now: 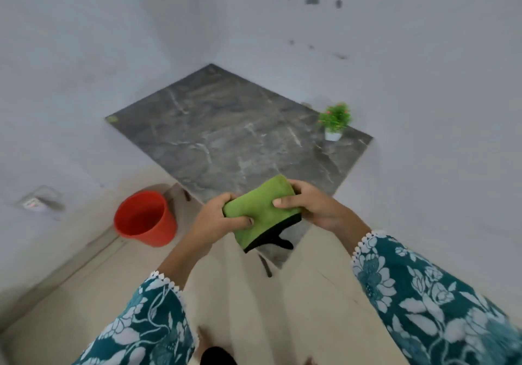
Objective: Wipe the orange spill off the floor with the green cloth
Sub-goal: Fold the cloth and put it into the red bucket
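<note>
Holding item one, the green cloth (pixel 261 212), folded, black-edged, between both my hands above the floor (pixel 254 302). My left hand (pixel 217 219) clamps its 9 o'clock end, thumb on top, fingers curled under. My right hand (pixel 313 205) grips the 3 o'clock end, thumb pressed on the upper face. No label or writing readable on it. Item two: red bucket (pixel 145 217), at 9 o'clock, on the floor. Item three: dark marble table (pixel 226 127), 12 o'clock. Item four: small potted plant (pixel 334 121), on its 2 o'clock edge.

soft matt green cloth (pixel 261 212), glossy grey marble-look table top (pixel 226 136), smooth orange plastic bucket (pixel 145 219), matt wall (pixel 423 82)
</note>
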